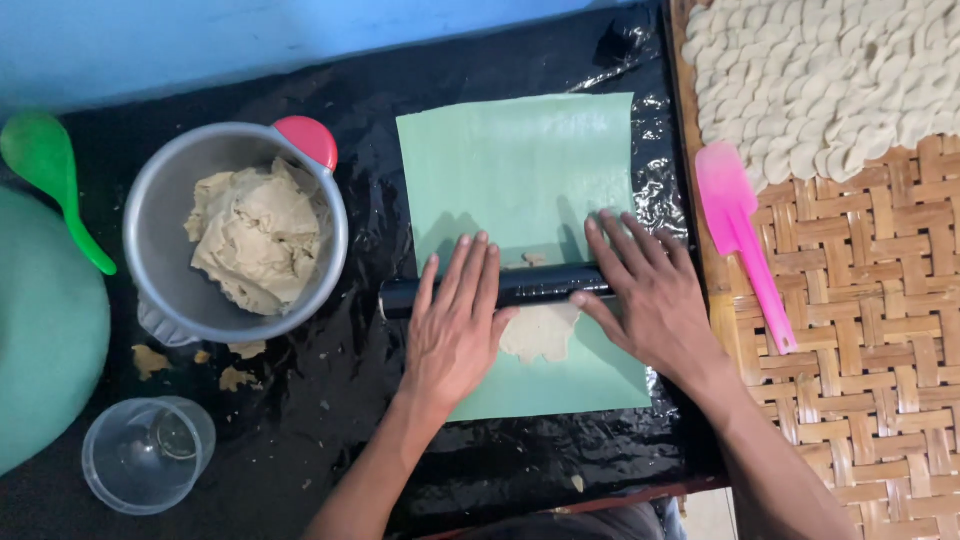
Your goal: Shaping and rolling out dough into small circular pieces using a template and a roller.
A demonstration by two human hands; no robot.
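Observation:
A black rolling pin (535,287) lies across a pale green sheet (520,160) on the black-covered table. My left hand (455,325) rests flat on the pin's left part, fingers stretched out. My right hand (645,295) presses flat on its right end. Between the hands, just below the pin, a flattened piece of beige dough (540,335) lies on the sheet.
A metal bowl (160,270) with a lump of dough (255,235) sits at left, beside a green spoon (45,165) and a clear cup (145,455). A woven tray (860,330) at right holds a pink spatula (740,230) and several dough pieces (820,80).

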